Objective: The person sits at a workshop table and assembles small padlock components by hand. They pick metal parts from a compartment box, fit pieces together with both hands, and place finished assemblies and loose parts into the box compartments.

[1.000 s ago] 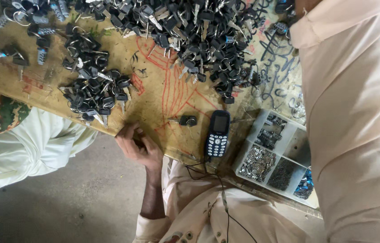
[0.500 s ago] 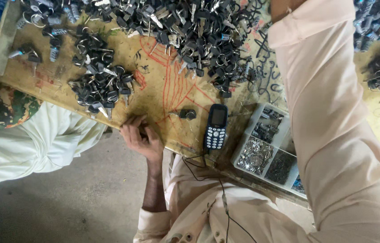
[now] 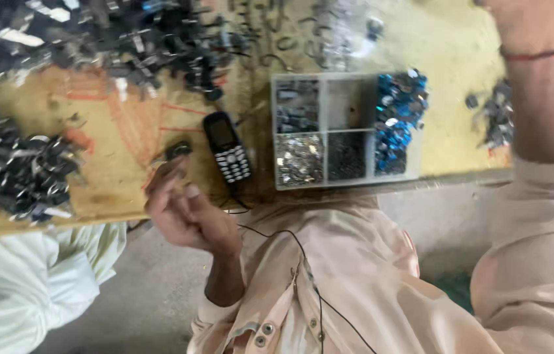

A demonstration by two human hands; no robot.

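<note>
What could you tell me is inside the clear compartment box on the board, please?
The compartment box holds blue pieces, silvery bits and dark small parts; blur hides exactly what they are.

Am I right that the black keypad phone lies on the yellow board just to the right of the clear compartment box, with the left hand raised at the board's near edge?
Not quite: in the head view the black keypad phone lies just to the left of the clear compartment box, not to its right. The rest holds: it rests on the yellow board, and the left hand is raised at the board's near edge.
</note>
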